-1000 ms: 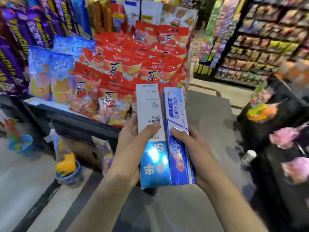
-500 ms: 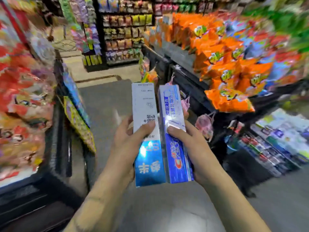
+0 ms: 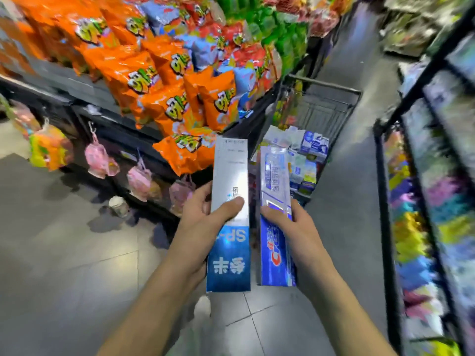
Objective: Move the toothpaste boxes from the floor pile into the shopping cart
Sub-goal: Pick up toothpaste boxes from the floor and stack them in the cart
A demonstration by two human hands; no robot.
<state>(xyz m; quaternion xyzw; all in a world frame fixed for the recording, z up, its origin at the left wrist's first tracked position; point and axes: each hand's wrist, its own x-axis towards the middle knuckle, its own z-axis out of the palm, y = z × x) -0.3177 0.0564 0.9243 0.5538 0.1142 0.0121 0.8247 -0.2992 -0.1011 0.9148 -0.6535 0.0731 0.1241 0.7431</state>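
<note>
Two toothpaste boxes are in hand, one to each. The left hand (image 3: 205, 217) grips the white box (image 3: 229, 211), a white-and-blue carton held upright, thumb curled across its face and fingers wrapped behind. The right hand (image 3: 293, 232) grips the blue box (image 3: 275, 217), thumb laid over the front and fingers round the far edge. The two boxes stand side by side with a narrow gap between them, both raised above the tiled floor (image 3: 77, 253). Ahead of them, beyond their top ends, stands one cart (image 3: 331, 98), a dark wire basket, and in it lies a heap of small blue and white boxes (image 3: 305, 152); their number cannot be counted, as the two held cartons hide part of the heap and the picture is blurred there. Left of the cart runs a low display (image 3: 108, 119) stacked with orange snack bags (image 3: 154, 80), many of them, with red, blue and green packs further back. Four or so pink net bags (image 3: 99, 158) hang from the display's front edge, and one paper cup (image 3: 118, 205) stands on the floor below them. On the right a dark shelf rack (image 3: 385, 201) holds blurred coloured goods. One shoe tip (image 3: 203, 308) shows below the boxes.
</note>
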